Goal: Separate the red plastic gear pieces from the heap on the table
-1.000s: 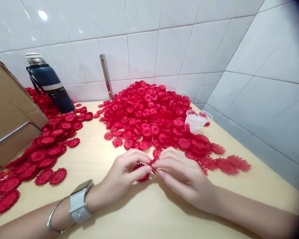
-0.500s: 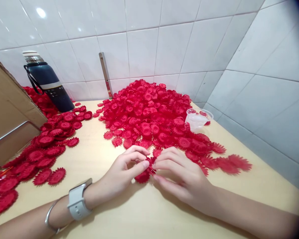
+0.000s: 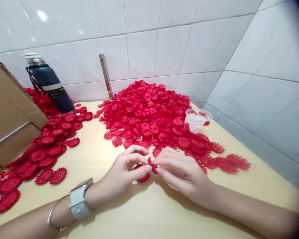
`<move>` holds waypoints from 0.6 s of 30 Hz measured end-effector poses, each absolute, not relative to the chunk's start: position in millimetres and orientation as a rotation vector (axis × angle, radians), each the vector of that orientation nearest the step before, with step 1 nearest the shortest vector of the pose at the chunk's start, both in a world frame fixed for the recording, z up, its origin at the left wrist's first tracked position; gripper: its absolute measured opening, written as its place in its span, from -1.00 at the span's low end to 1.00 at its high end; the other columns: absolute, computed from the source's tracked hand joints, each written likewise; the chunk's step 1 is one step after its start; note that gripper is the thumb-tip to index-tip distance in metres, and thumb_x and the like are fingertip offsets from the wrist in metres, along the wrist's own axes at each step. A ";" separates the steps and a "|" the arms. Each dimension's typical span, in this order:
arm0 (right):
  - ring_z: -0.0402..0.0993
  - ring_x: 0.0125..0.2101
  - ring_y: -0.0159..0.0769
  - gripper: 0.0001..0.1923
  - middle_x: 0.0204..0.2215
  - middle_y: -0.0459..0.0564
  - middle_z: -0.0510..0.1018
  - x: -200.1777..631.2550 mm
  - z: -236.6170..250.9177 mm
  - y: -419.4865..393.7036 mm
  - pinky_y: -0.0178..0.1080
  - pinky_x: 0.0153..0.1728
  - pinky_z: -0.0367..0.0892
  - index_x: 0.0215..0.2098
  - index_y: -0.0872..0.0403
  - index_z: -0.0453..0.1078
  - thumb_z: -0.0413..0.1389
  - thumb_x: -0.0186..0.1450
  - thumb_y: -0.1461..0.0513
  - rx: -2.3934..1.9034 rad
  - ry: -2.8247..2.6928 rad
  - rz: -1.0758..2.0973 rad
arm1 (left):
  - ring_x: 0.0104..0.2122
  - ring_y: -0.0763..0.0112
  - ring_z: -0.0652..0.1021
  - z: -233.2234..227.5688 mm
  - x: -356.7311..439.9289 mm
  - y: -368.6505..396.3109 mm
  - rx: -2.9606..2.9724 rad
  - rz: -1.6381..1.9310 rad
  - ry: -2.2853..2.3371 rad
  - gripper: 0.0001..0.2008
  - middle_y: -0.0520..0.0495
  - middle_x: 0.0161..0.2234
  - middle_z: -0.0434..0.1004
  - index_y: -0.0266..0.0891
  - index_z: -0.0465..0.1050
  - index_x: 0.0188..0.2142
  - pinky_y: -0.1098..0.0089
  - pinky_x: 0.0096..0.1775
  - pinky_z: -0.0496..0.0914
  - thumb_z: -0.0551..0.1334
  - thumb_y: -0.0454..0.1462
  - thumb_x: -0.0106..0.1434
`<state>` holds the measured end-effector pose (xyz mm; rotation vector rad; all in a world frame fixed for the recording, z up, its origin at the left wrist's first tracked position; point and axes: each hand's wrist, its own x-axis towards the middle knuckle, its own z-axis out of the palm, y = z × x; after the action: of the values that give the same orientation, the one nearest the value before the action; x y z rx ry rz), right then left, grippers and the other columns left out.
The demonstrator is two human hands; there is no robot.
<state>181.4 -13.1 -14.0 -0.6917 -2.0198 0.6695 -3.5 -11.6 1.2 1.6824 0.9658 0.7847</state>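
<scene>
Between my two hands is a small red petal-edged fabric disc, tilted on edge. My right hand pinches it with thumb and fingertips from the right. From the other side, my left hand is closed round its left edge with thumb and index fingertip. Below my left thumb, a flat red round piece with a notched rim rests on the table, partly covered by that hand. Just beyond my fingers rises a large heap of similar red pieces. My left wrist wears a watch and a bangle.
A second spread of red pieces lies at left beside a cardboard box. A dark bottle stands behind it. Against the tiled wall leans a metal strip. A clear plastic cup sits at the heap's right side.
My right thumb has moved up and closed on the small red disc, which has turned on edge. The piece under my left hand shows more separately from it.
</scene>
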 end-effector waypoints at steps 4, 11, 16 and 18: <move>0.34 -0.45 -0.32 -0.87 -0.50 -0.02 0.45 180.9 -12.8 -13.1 -0.25 -0.44 0.31 -0.31 0.09 0.38 0.04 0.20 0.36 -0.740 -2.014 0.694 | -0.29 0.45 0.42 -0.1 -3.6 -12.0 1.634 0.760 0.936 -0.95 -0.04 -0.16 0.25 -0.24 0.45 -0.42 0.45 -0.28 0.38 0.24 -0.29 0.09; 0.35 -0.46 -0.35 -0.83 -0.50 -0.03 0.43 183.4 -10.3 -15.7 -0.29 -0.43 0.30 -0.34 0.10 0.37 -0.06 0.25 0.36 -0.737 -2.047 0.774 | -0.24 0.42 0.41 2.0 -3.6 -11.1 1.685 0.769 0.966 -0.92 -0.04 -0.17 0.27 -0.24 0.47 -0.48 0.42 -0.16 0.32 0.21 -0.33 0.11; 0.36 -0.45 -0.35 -0.79 -0.48 -0.03 0.44 183.6 -10.7 -14.8 -0.30 -0.41 0.31 -0.27 0.07 0.36 -0.07 0.24 0.39 -0.734 -2.042 0.793 | -0.23 0.43 0.41 2.2 -3.1 -9.4 1.627 0.800 0.953 -0.96 -0.04 -0.19 0.28 -0.25 0.47 -0.48 0.44 -0.17 0.33 0.24 -0.35 0.08; 0.37 -0.45 -0.34 -0.77 -0.48 -0.03 0.44 183.4 -11.2 -14.4 -0.29 -0.42 0.31 -0.26 0.07 0.37 -0.06 0.23 0.40 -0.744 -2.047 0.786 | -0.22 0.41 0.41 1.8 -3.3 -9.2 1.612 0.802 0.950 -0.97 -0.04 -0.19 0.28 -0.25 0.47 -0.49 0.43 -0.17 0.33 0.25 -0.36 0.06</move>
<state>183.4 -14.4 -11.2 -0.7443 -2.0467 0.7855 -3.3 -9.2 1.8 1.6118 0.9500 0.8025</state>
